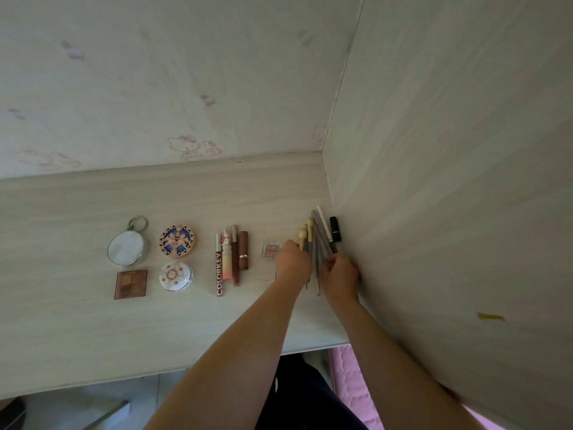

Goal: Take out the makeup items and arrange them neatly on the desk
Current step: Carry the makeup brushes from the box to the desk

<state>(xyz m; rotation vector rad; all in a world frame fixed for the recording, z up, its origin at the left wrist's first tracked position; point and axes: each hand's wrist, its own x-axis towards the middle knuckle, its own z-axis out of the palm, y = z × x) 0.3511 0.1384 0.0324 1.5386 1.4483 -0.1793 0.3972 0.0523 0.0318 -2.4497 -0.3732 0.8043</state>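
Note:
Makeup items lie in groups on the pale wooden desk (77, 330). At the left are a round mirror (126, 251), a brown eyeshadow palette (130, 283), a patterned round compact (177, 241) and a white round compact (175, 275). In the middle several lip products (231, 259) lie side by side. A small pink blush pan (272, 250) sits just left of my left hand (292, 262). My right hand (340, 274) and left hand both have fingers curled on a fan of brushes and pencils (319, 240) by the right wall. A black tube (335, 228) lies at the fan's right edge.
A tall wooden panel (449, 181) rises directly right of the brushes. The back wall (155, 88) carries faint cartoon stickers. The desk's front edge runs below my forearms, with dark clothing (304, 395), a pink quilted surface (350, 377) and the floor beneath.

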